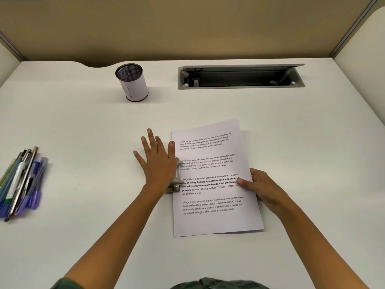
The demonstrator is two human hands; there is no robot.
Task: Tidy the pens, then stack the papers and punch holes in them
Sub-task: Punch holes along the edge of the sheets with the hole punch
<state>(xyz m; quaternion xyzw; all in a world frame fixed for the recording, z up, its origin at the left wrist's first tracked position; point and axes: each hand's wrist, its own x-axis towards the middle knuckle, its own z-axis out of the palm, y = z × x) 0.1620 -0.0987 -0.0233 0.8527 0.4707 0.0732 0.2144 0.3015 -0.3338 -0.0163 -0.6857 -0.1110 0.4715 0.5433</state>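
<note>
The stack of white printed papers (pixel 212 217) lies flat at the centre of the frame on the pale desk (pixel 312 142). Its long axis runs from the lower edge toward the top, tilted slightly right. The small grey metal hole punch (pixel 177 182) sits at the middle of the stack's left long edge, mouth toward the sheets; how deep the edge is seated cannot be told. The left hand (pixel 158 163) lies on the punch, palm down, fingers straight and spread, so the press would go straight down from here. The right hand (pixel 264 188) pinches the opposite long edge — thumb on top, the other fingers curled at the margin — which should stop sideways slip. Of the 2 hands, the left is nearer the punch. The bundle of blue, purple and silver pens (pixel 20 182) lies at the left of the frame, well apart from the paper-wrapped mesh pen cup (pixel 132 83) in the upper left — that step looks undone.
</note>
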